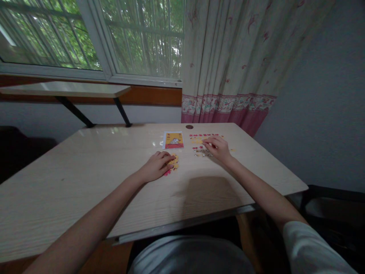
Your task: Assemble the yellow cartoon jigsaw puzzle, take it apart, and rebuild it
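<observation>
My left hand (156, 166) rests on the table with its fingers apart, touching a small group of yellow jigsaw puzzle pieces (175, 161). A red piece (167, 172) lies by its thumb side. Over on the right, my right hand (219, 148) pinches thumb and forefinger together above rows of loose pieces; whatever is between the fingertips is too small to make out. A row of red pieces (201, 135) lies beyond that hand, yellow pieces (195, 140) beside its fingertips, and whitish pieces (201, 153) nearer me. Between the hands, farther back, lies a picture card (173, 140) in yellow and red.
The wooden table (148, 205) has a round dark cable hole (189, 127) near its back edge. A raised shelf (65, 89) on black legs stands at the back left. Behind are a barred window and a curtain (228, 68). A dark chair (333, 198) stands at the right.
</observation>
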The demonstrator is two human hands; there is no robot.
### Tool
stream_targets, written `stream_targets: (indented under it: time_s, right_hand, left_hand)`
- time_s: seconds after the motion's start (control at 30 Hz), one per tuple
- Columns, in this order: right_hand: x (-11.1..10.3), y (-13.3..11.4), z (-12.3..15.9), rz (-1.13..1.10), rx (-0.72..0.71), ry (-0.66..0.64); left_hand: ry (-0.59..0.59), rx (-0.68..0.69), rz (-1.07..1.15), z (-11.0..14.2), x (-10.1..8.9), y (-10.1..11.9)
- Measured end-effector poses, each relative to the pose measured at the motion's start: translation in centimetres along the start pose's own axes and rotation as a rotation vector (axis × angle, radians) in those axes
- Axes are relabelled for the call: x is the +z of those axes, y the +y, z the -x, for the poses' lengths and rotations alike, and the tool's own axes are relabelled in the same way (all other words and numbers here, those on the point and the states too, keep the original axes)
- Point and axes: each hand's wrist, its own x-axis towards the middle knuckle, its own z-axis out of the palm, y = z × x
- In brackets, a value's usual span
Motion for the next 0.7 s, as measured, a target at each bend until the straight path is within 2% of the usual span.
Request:
stream_targets:
  time_s: [0.1,0.17,0.27,0.37,0.43,0.57,0.7]
  right_hand:
    - [-0.2,0.0,-0.2,0.002,-0.007,-0.001]
    - [-0.7,0.1,-0.5,0.004,-0.008,-0.047]
    - [-2.1,0.8,-1.1,0.011,0.029,-0.277]
    - [-4.2,2.5,-1.4,0.043,0.185,-0.577]
    - [-5.5,4.1,-1.2,0.057,0.327,-0.716]
    - [-7.3,7.1,0.1,0.022,0.58,-0.922]
    - [-7.8,8.8,1.4,0.024,0.702,-1.059]
  left_hand:
    - [0.006,0.004,-0.014,0.0,0.0,-0.1]
    - [0.006,0.001,-0.032,0.0,-0.2,0.0]
    - [0.012,-0.017,-0.06,0.0,-0.5,0.1]
    - [0.018,-0.038,-0.082,-0.1,-0.7,0.1]
    - [0.021,-0.059,-0.097,-0.1,-0.8,0.0]
    - [0.03,-0.111,-0.131,0.0,-0.9,-0.3]
    - [0.049,-0.196,-0.19,0.1,-1.0,-0.7]
